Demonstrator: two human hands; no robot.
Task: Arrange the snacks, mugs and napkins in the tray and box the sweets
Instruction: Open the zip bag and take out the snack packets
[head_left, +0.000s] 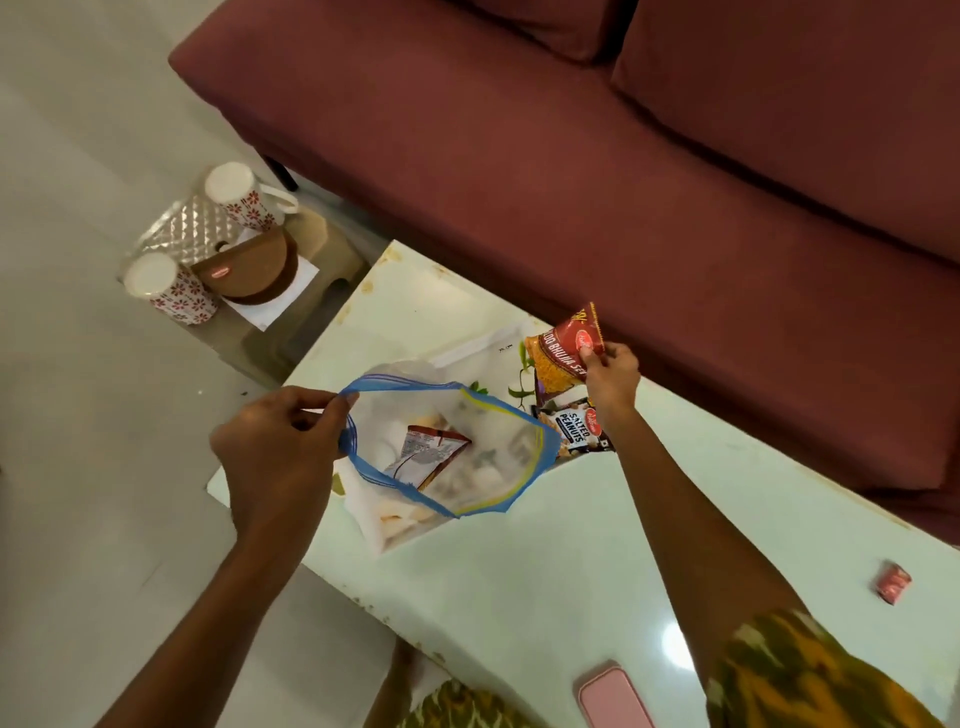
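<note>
My left hand (280, 452) pinches the blue rim of a clear zip bag (447, 452) and holds its mouth wide over the white table (519, 571). Inside the bag lies a small red snack packet (431, 452) among pale items. My right hand (610, 376) grips the corner of a red and orange bhujia packet (563, 348), lifted just right of the bag. A salted peanuts packet (574, 428) lies on the table below that hand. Two white mugs with red flowers (241, 197) (169, 288) stand upside down on a quilted silver tray (189, 228), beside a brown box (249, 270) on white napkins (270, 306).
A maroon sofa (623, 156) runs behind the table. The tray sits on a low stool at the left, over pale floor tiles. A small red sweet (893, 582) lies at the table's right edge, and a pink phone case (613, 696) lies near the front edge.
</note>
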